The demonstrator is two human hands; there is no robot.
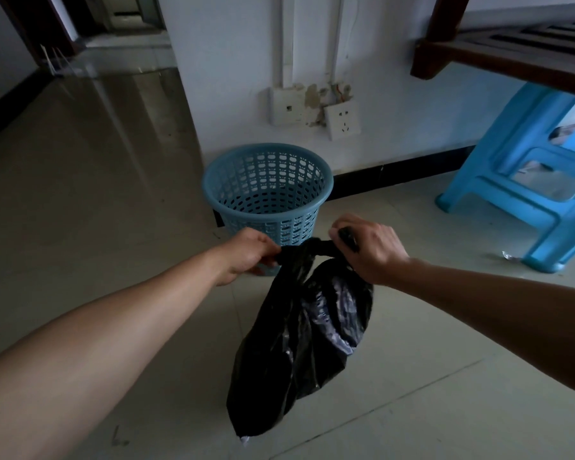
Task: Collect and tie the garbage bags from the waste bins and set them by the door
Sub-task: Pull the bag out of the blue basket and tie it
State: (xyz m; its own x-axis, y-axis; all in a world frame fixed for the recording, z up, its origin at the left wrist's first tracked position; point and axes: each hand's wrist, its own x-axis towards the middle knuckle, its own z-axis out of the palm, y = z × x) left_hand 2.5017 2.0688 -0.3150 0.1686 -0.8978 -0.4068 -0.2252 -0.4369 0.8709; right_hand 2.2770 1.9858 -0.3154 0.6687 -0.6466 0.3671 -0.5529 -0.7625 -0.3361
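A black garbage bag (309,336) hangs in the air above the floor, bulging with contents, its neck twisted into two tails. My left hand (246,254) pinches the left tail. My right hand (369,250) is closed on the right tail, whose end pokes up past my fingers. The two tails cross in a knot between my hands. Just behind the bag stands a blue perforated waste bin (268,194) against the white wall, upright, with no bag inside it.
A blue plastic stool (525,190) stands at the right under a dark wooden bench or bed frame (498,58). Wall sockets (342,119) sit above the bin. A tiled corridor (80,144) runs back left toward a dark doorway (80,18).
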